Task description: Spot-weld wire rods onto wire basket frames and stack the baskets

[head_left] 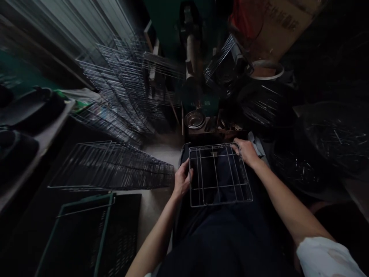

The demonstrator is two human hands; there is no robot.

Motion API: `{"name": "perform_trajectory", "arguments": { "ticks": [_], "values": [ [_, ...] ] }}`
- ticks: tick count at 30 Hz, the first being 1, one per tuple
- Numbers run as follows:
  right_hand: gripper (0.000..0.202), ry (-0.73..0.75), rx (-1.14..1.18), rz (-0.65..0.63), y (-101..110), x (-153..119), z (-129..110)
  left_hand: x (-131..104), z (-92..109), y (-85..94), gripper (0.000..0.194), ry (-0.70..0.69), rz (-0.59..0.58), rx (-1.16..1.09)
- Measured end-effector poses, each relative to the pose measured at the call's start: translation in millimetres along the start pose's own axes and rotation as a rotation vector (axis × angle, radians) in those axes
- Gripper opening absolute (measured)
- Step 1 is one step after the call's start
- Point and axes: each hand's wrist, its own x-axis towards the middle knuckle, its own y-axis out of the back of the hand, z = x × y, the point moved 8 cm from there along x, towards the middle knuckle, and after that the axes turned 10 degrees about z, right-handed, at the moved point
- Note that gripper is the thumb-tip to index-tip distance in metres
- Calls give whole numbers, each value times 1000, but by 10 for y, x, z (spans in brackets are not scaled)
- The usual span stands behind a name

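A rectangular wire frame [216, 189] with crossing thin metal bars lies over my lap, held between both hands. My left hand [182, 179] grips its left side, fingers closed round the edge wires. At the upper right corner, my right hand [244, 151] is closed on the frame's rim. Dark blue clothing shows through the gaps between the bars. Just beyond the frame stands a dark green machine [201, 104] with a small round metal dish [195, 119] at its base.
Stacked wire racks [115, 165] stand to the left, above a green-edged crate [105, 231]. Dark tubs [300, 169] with loose metal pieces are at the right. A white-rimmed bucket [278, 73] and a cardboard box [284, 29] stand behind at upper right.
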Motion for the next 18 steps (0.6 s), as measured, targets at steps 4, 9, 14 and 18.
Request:
{"name": "perform_trajectory", "arguments": {
  "ticks": [4, 9, 14, 18],
  "values": [
    [12, 18, 104, 35, 39, -60, 36, -18, -1, 19, 57, 1, -15, -36],
    [25, -74, 307, 119, 23, -269, 132, -80, 17, 30, 51, -36, 25, -24],
    [27, -138, 169, 112, -8, -296, 154, -49, 70, 37, 45, -134, 50, 88],
    [16, -95, -62, 8, -25, -151, 116, 28, 115, 38, 44, -198, 16, 195]
  ]
}}
